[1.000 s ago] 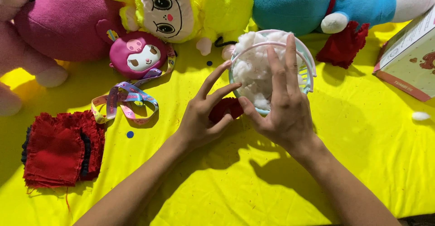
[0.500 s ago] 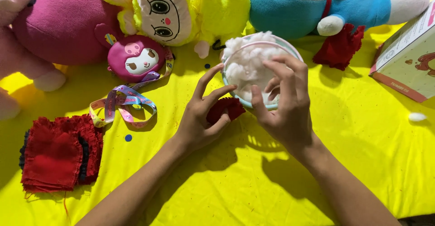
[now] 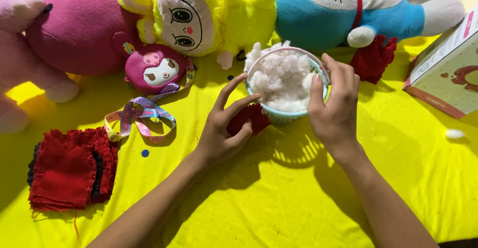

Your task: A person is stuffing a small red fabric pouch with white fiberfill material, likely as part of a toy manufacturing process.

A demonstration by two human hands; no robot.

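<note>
Fingers of our left hand [image 3: 224, 123] pinch a red cloth piece [image 3: 249, 119]; our right hand [image 3: 334, 109] reaches into white stuffing [image 3: 283, 81]. Plush toys [image 3: 199, 14] crowd the far side behind the basket [image 3: 279, 114].

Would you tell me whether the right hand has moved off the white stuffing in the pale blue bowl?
Yes: the right hand has slid from over the stuffing to the bowl's right rim.

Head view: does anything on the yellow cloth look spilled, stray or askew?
One small white tuft of stuffing lies alone on the yellow cloth at the right, apart from the stuffing-filled basket that the right hand reaches into. The left hand holds a red fabric piece. Nothing else stands out.
</note>
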